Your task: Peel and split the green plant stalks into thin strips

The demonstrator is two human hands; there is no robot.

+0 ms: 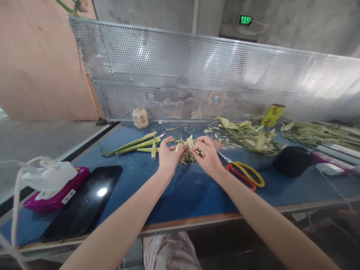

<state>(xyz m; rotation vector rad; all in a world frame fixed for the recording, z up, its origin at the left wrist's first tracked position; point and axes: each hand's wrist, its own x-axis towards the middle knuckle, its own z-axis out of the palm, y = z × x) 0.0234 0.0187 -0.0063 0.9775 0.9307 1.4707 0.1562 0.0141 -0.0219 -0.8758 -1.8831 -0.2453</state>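
Left hand (168, 159), right hand (208, 155): fingers (201, 146) pinch seemingly one pale scrap (190, 141); one pair of scissors (234, 164) nearby.

Blue-topped table (137, 195) bears: pale-green shredded plant heap (185, 160), centre; long yellow-green stalks (134, 143), left of heap; yellow-and-red-handled metal scissors (230, 161), right of heap; glossy black rectangular slab (84, 204), left front.

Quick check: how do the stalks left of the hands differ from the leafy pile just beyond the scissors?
The stalks are few, long and mostly straight; the leafy pile is a ragged tangle. The stalks lie left of the left hand, the leafy pile right of the right hand. Both look yellowish-green.
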